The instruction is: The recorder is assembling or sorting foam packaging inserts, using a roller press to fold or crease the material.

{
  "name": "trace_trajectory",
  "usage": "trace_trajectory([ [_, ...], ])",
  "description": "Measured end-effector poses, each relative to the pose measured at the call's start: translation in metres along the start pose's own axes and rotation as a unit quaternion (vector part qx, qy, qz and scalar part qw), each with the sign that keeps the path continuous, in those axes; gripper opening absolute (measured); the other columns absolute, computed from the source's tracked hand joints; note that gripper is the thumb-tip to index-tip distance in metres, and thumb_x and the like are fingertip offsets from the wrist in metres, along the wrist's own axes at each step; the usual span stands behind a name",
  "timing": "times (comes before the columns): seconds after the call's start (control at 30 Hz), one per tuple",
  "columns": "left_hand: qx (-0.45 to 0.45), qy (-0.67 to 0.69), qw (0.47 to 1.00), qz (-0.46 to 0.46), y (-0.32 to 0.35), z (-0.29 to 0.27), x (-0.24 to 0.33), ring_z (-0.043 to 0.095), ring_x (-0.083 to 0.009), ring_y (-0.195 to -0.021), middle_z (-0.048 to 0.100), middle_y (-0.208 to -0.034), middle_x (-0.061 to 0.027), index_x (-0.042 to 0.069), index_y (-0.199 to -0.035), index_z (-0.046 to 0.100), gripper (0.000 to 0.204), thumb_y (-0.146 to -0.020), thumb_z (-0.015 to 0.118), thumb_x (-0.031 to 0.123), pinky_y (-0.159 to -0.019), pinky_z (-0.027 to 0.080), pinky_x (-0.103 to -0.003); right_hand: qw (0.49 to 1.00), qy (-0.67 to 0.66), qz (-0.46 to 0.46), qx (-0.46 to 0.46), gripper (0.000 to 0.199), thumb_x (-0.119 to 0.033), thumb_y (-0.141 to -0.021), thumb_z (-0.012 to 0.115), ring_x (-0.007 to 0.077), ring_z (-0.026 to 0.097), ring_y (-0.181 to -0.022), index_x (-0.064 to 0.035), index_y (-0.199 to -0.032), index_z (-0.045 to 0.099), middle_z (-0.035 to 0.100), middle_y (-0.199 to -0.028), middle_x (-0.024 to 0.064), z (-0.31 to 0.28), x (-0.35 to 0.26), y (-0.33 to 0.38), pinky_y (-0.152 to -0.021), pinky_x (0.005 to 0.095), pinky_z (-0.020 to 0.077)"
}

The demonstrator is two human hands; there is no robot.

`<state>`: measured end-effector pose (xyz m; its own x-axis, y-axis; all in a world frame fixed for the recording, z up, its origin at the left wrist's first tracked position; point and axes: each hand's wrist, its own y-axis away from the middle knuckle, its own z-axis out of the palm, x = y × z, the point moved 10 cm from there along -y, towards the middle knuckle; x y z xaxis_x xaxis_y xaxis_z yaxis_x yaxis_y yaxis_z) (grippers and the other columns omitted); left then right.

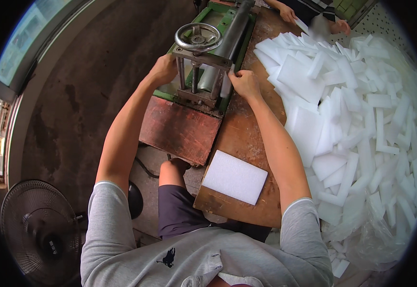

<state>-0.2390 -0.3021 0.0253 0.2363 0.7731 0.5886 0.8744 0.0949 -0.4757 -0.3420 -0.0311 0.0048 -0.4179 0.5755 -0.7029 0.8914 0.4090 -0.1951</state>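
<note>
A green-framed roller machine [218, 57] with a metal handwheel [198, 37] stands in front of me at the far middle. My left hand [164, 70] is closed at the left side of its frame; the fingertips are hidden, and so is whatever they grip. On the machine's right side, my right hand [246, 85] pinches the edge of a pale foam piece [226, 84], which shows beside the metal posts. Nearer to me, a white rectangular foam sheet [235, 177] lies flat on the wooden table [239, 129].
A large heap of white foam pieces [338, 105] covers the right side, with clear plastic film around it. Across the table another person's hand [288, 14] holds a white piece. A reddish board [180, 126] adjoins the machine. A black fan [41, 234] stands at lower left.
</note>
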Motion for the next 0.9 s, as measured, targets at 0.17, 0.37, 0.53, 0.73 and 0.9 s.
trace_trajectory([
  [0.17, 0.023, 0.01, 1.0, 0.009, -0.003, 0.006, 0.037, 0.066, -0.0418, -0.079, 0.067, -0.089, -0.0266, -0.006, -0.094, 0.063, 0.02, -0.097, 0.058, 0.014, -0.074, 0.052, -0.048, 0.986, 0.166, 0.012, 0.023, 0.038, -0.027, -0.08, 0.074, 0.0458, 0.074, -0.093, 0.0099, -0.092, 0.075, 0.074, -0.094, 0.0326, -0.038, 0.002, 0.009, -0.087, 0.0496, 0.06],
  [0.37, 0.162, -0.034, 0.952, 0.259, 0.162, -0.036, 0.251, 0.058, -0.0203, -0.06, 0.057, -0.072, -0.0048, 0.006, -0.089, 0.067, 0.012, -0.088, 0.075, 0.015, -0.052, 0.05, -0.035, 0.969, 0.242, 0.015, 0.057, 0.035, -0.024, -0.081, 0.073, 0.0474, 0.074, -0.092, 0.0095, -0.092, 0.075, 0.074, -0.096, 0.0332, -0.133, -0.017, 0.034, -0.086, 0.0499, 0.0607],
  [0.53, -0.189, -0.116, 0.93, 0.294, 0.259, 0.114, 0.343, 0.058, -0.0207, -0.096, 0.053, -0.107, -0.0072, 0.006, -0.12, 0.068, 0.046, -0.085, 0.073, 0.036, -0.072, 0.054, -0.032, 0.96, 0.256, 0.004, 0.111, 0.036, -0.028, -0.081, 0.072, 0.0467, 0.074, -0.086, 0.0074, -0.084, 0.074, 0.073, -0.086, 0.0318, -0.214, -0.036, 0.096, -0.082, 0.0501, 0.0596],
  [0.73, -0.059, 0.012, 0.978, 0.201, 0.246, 0.08, 0.355, 0.064, -0.0261, -0.077, 0.062, -0.089, -0.0064, 0.004, -0.113, 0.071, 0.039, -0.088, 0.078, 0.033, -0.068, 0.054, -0.037, 0.987, 0.121, 0.064, 0.081, 0.036, -0.027, -0.083, 0.074, 0.0328, 0.06, -0.056, 0.0048, -0.074, 0.061, 0.064, -0.063, 0.0191, -0.246, -0.008, 0.226, -0.061, 0.0443, 0.0494],
  [0.9, 0.113, 0.203, 0.956, -0.178, 0.212, 0.001, 0.282, 0.065, -0.0329, -0.073, 0.064, -0.08, -0.0152, -0.004, -0.113, 0.072, 0.037, -0.093, 0.075, 0.027, -0.068, 0.052, -0.037, 0.987, 0.063, 0.105, 0.102, 0.029, -0.017, -0.084, 0.076, 0.0336, 0.059, -0.055, 0.0048, -0.073, 0.06, 0.062, -0.063, 0.0192, -0.213, -0.001, 0.305, -0.06, 0.0439, 0.0486],
])
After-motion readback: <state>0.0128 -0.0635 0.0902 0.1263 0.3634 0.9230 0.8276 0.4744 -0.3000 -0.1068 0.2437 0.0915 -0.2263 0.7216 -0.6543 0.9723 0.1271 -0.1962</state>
